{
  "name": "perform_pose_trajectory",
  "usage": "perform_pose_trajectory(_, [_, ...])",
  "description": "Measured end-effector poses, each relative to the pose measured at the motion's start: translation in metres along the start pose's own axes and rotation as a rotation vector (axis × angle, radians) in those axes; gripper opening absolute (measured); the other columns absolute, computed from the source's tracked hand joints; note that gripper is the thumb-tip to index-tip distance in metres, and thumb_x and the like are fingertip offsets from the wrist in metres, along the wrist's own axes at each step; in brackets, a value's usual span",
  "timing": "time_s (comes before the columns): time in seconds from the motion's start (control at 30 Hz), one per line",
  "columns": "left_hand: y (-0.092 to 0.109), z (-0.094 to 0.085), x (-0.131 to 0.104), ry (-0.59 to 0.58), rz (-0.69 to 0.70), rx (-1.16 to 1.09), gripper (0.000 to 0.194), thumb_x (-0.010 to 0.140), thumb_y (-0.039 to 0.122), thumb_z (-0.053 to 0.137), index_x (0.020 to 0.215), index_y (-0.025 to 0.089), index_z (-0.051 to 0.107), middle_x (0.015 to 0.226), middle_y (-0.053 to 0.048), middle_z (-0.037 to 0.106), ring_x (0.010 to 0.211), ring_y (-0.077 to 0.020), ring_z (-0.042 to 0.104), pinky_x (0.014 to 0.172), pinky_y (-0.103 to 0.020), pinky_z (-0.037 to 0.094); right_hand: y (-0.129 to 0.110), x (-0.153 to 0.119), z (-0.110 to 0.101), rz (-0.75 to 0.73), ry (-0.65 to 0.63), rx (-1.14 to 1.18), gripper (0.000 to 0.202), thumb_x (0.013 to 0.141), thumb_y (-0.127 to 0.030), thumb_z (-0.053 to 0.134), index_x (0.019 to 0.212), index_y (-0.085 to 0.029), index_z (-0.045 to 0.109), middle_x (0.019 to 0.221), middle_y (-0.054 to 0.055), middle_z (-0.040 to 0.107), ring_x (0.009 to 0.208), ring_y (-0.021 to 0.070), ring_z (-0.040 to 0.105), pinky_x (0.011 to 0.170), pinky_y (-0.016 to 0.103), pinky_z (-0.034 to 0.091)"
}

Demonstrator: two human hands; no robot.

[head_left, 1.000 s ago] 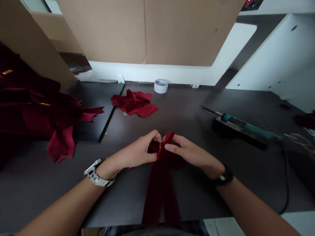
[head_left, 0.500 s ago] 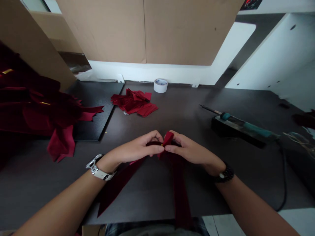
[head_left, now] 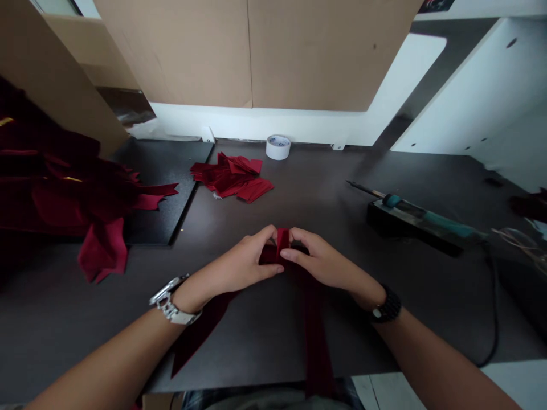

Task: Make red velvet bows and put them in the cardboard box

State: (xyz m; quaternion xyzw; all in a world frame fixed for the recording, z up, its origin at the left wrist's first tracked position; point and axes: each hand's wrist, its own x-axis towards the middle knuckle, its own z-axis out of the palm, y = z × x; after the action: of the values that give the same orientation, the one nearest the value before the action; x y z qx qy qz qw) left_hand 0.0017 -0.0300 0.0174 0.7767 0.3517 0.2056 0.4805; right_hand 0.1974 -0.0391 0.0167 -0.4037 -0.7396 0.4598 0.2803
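Note:
Between my two hands, above the dark table, is a dark red velvet ribbon bow (head_left: 269, 254) with a short red strip (head_left: 282, 240) standing upright across its middle. My left hand (head_left: 245, 259) grips the bow's left side, thumb in front and fingers behind. My right hand (head_left: 321, 259) holds the right side, its thumb pressed on the short strip. One long tail (head_left: 203, 330) slants down to the left under my left wrist. The other tail (head_left: 317, 336) hangs straight down past the table's front edge. Fingers behind the bow are partly hidden.
A pile of short red ribbon pieces (head_left: 233, 177) lies ahead, with a roll of white tape (head_left: 278, 147) behind it. Several finished-looking bows (head_left: 64, 188) are heaped at left on a black board (head_left: 160, 222). A soldering iron (head_left: 421, 213) rests on a black block at right, its cord trailing forward.
The short strip has gone from tilted to upright, now covering the yellow spot at the bow's middle. My left thumb has shifted down, and my right thumb lies over the strip.

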Motion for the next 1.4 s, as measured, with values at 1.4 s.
perform_pose_trajectory(1.4, [0.015, 0.002, -0.007, 0.322, 0.257, 0.523, 0.008, 0.086, 0.018, 0.055, 0.09, 0.015, 0.061, 0.078, -0.003, 0.067, 0.065, -0.0137, 0.061, 0.063, -0.026, 0.049, -0.019, -0.018, -0.005, -0.442, 0.548, -0.236, 0.02, 0.09, -0.016, 0.053, 0.108, -0.025, 0.055, 0.099, 0.006, 0.064, 0.094, 0.0202, 0.061, 0.084, 0.038, 0.048])
